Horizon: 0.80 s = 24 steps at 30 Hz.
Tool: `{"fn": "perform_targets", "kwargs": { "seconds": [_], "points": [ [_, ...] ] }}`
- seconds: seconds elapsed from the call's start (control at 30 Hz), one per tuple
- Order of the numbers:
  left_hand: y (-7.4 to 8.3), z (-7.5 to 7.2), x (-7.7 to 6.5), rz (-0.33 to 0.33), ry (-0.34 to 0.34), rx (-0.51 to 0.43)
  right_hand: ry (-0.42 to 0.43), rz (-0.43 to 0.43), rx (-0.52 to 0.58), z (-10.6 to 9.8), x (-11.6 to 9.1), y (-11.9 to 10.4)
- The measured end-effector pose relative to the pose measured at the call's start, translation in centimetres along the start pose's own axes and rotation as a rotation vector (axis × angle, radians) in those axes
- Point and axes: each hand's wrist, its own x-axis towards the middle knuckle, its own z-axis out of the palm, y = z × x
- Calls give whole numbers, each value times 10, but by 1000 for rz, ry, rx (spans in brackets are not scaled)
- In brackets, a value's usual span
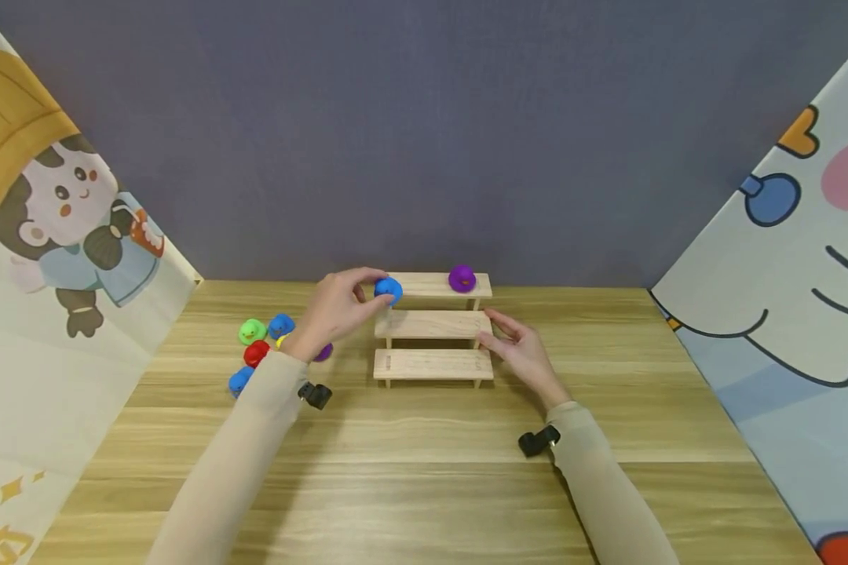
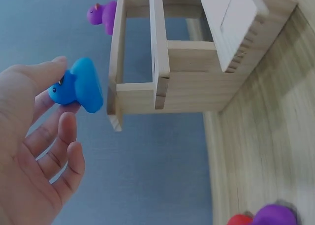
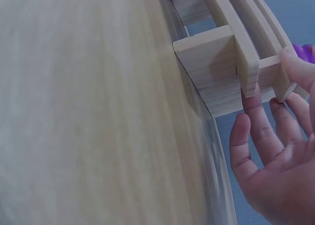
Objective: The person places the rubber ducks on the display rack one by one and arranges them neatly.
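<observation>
My left hand pinches a blue rubber duck between thumb and fingertips. In the left wrist view the duck's flat base faces the top step, with a small gap between them. A three-step wooden shelf stands toward the back of the table. On its top step, at the right, sits a purple rubber duck. My right hand grips the right end of the middle step; in the right wrist view its thumb lies on the board and fingers reach under it.
Left of the shelf lies a group of rubber ducks: green, red, two blue, a purple one and a yellow one partly hidden by the left hand. A grey wall rises behind the table.
</observation>
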Motion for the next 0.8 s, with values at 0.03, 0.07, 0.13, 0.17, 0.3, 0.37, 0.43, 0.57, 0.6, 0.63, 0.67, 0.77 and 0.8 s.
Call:
{"fn": "perform_targets", "kwargs": {
  "seconds": [0.03,0.07,0.13,0.17,0.3,0.37,0.43,0.57,0.6,0.63,0.67,0.77,0.8],
  "points": [
    [0,1,3,-1,-2,-8,-4,1,-1,0,0,0],
    [1,3,5,3,-3,-15,-6,1,-2,1,0,0],
    [2,6,10,9,-4,-28,-5,3,3,1,1,1],
    [3,7,12,12,-4,-34,-3,3,4,1,1,1],
    [6,12,20,12,-2,-48,7,-1,12,2,1,3],
    [8,15,23,7,-7,-53,7,-6,17,2,1,2],
    [9,17,25,-4,-15,-60,1,-8,24,3,1,2],
    [11,22,28,-10,-22,-62,5,-14,30,5,0,2],
    [12,23,29,-7,-16,-58,12,-16,31,5,0,3],
    [12,24,30,-5,-11,-56,18,-20,29,5,-1,3],
    [13,25,32,-2,-5,-50,25,-26,29,5,-1,4],
    [17,29,37,-8,3,-43,34,-39,30,5,-2,3],
    [18,30,39,-14,-1,-46,38,-37,33,5,-2,3]
  ]
}}
